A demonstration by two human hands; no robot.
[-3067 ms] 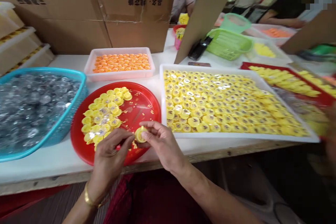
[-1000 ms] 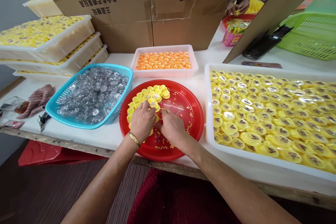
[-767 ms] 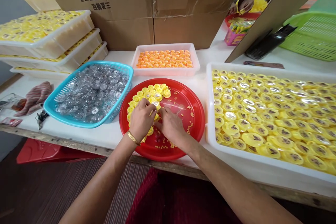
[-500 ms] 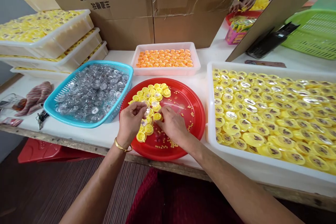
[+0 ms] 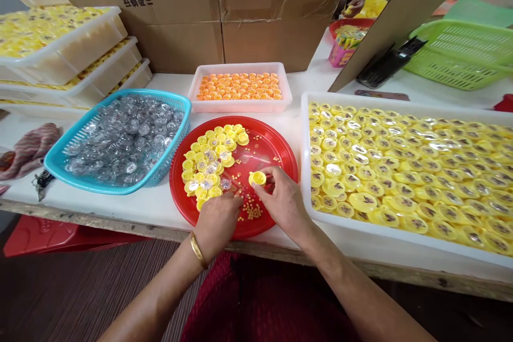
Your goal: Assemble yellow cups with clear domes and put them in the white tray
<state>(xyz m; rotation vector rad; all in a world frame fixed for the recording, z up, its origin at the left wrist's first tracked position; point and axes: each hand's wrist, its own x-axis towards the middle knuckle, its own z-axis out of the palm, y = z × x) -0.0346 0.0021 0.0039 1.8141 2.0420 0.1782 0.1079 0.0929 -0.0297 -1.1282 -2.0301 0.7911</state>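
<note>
A round red tray [image 5: 276, 152] in front of me holds a cluster of small yellow caps [image 5: 208, 157] on its left side and loose yellow beads [image 5: 251, 212] near its front. My right hand [image 5: 282, 200] pinches one yellow cap [image 5: 257, 178] just above the tray. My left hand [image 5: 216, 219] is closed at the tray's front edge, fingertips down among the beads; what it pinches is hidden.
A blue basket of clear plastic lids [image 5: 120, 139] stands left of the tray. A white tray of orange pieces [image 5: 239, 87] lies behind, a large white tray of finished yellow pieces [image 5: 401, 160] to the right. Stacked white trays [image 5: 60, 48], cardboard boxes [image 5: 180, 5] and green baskets [image 5: 457, 53] line the back.
My right hand has lifted a yellow cap out of the cluster and moved right. My left hand has drawn back from the caps to the beads at the tray's front.
</note>
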